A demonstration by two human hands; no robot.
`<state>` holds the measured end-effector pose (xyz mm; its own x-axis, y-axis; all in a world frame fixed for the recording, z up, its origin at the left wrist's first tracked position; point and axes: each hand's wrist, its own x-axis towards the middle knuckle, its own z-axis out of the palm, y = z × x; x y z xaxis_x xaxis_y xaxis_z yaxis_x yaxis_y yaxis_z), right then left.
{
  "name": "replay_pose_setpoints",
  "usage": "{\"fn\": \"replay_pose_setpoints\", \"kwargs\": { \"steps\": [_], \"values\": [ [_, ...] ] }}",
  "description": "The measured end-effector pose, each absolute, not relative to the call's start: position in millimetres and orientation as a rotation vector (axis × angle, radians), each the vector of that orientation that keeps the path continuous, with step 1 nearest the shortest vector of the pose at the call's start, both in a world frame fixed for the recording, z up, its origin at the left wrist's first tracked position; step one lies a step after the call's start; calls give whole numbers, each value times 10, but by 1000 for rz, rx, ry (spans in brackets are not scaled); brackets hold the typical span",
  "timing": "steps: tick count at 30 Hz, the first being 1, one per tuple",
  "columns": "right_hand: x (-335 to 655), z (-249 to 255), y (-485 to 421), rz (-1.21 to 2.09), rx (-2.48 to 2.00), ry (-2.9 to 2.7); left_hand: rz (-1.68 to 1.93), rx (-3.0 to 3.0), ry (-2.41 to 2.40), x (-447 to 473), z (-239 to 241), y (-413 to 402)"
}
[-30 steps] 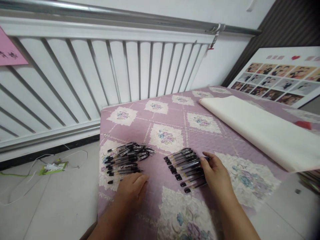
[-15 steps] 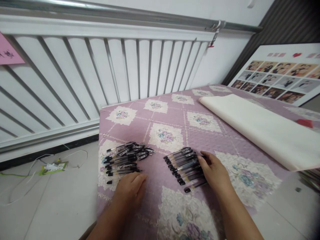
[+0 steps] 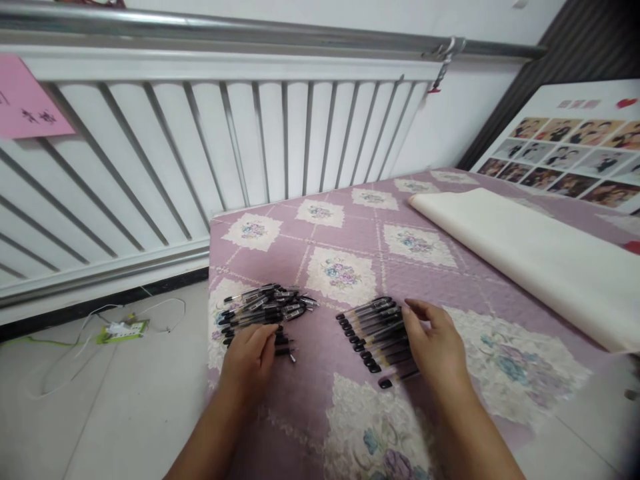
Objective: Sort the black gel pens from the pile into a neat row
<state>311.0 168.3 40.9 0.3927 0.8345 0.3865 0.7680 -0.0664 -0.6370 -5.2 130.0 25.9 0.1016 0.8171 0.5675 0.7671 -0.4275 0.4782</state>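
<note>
My left hand (image 3: 250, 360) lies over the near side of a loose heap of black-capped clear pens (image 3: 260, 308), its fingers pressed together. Pen ends show on both sides of the fingers; what they pinch is hidden underneath. To the right, a slanting row of similar pens (image 3: 370, 333) lies side by side, black ends toward the left. My right hand (image 3: 435, 340) rests at the right ends of this row, thumb and forefinger apart, the thumb against the pens. Its other fingers are partly hidden. One pen (image 3: 395, 381) lies slightly apart at the row's near end.
Both groups lie on a purple floral cloth (image 3: 280, 273). A folded cream sheet (image 3: 525, 253) lies at the right. Behind stands a white radiator (image 3: 295, 140) with a pipe above. A photo board (image 3: 575, 147) leans back right; a power strip (image 3: 121, 331) is on the floor.
My left hand has moved up and left onto the heap, and pen ends now show right of its fingers. My right hand stays by the row. The view has shifted slightly.
</note>
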Motion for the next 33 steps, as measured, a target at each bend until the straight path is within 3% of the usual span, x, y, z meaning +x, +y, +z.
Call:
{"fn": "replay_pose_setpoints", "kwargs": {
  "steps": [7, 15, 24, 33],
  "values": [
    [2420, 494, 1591, 325, -1531, -1632, 1190, 2260, 1719, -196, 271, 1356],
    [1760, 494, 1414, 650, -1420, -2077, 805, 2466, 1720, -180, 285, 1281],
    [1522, 522, 1386, 504, -1711, -2373, 484, 2413, 1728, -97, 353, 1191],
    [1604, 454, 1391, 545, -1592, -2373, 294, 2373, 1791, -39, 379, 1200]
  ]
}}
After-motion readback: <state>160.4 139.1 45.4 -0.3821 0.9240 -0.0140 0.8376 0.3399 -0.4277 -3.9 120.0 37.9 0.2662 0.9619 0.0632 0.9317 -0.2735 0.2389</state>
